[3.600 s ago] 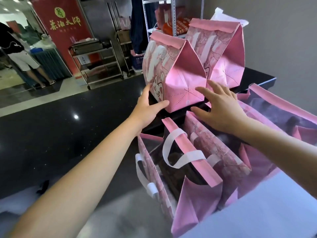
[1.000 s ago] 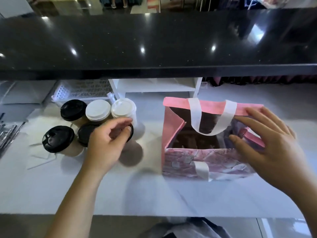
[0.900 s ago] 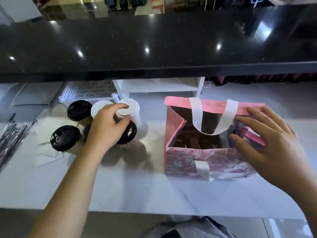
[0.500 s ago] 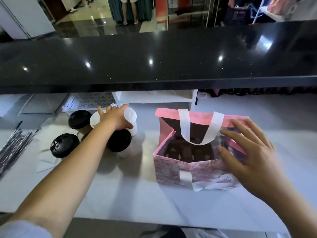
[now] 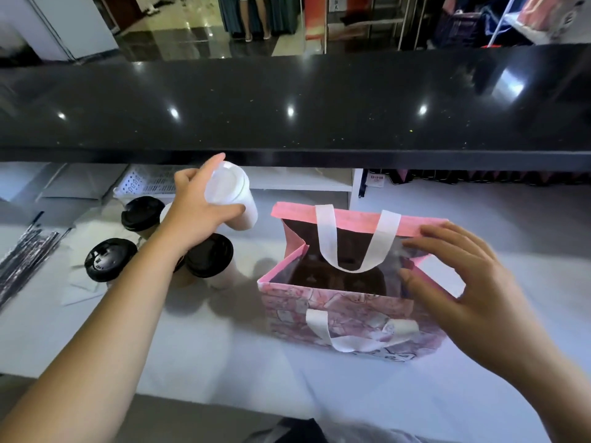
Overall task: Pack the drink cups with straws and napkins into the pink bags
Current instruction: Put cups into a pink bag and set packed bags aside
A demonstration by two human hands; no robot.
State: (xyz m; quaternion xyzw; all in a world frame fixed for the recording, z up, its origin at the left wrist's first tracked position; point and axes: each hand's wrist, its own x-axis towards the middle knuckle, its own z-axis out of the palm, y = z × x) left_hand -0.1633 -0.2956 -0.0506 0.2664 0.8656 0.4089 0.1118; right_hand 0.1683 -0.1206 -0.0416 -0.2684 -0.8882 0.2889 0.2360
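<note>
Left hand (image 5: 198,215) has its fingers and thumb wrapped round the white-lidded cup (image 5: 228,195), held off the counter and tilted, the lid leaning far-left and the base pointing down-right. And that is the way it needs to go: the pink bag (image 5: 339,314) stands to the right and a touch nearer, mouth up and gaping. Right hand (image 5: 467,282) is at the bag's right side, fingers spread and uncurled against the rim, seemingly propping it open. Left of the bag, three black-lidded cups (image 5: 209,255) wait on the white counter (image 5: 224,346). The straws (image 5: 22,266) lie at far left.
</note>
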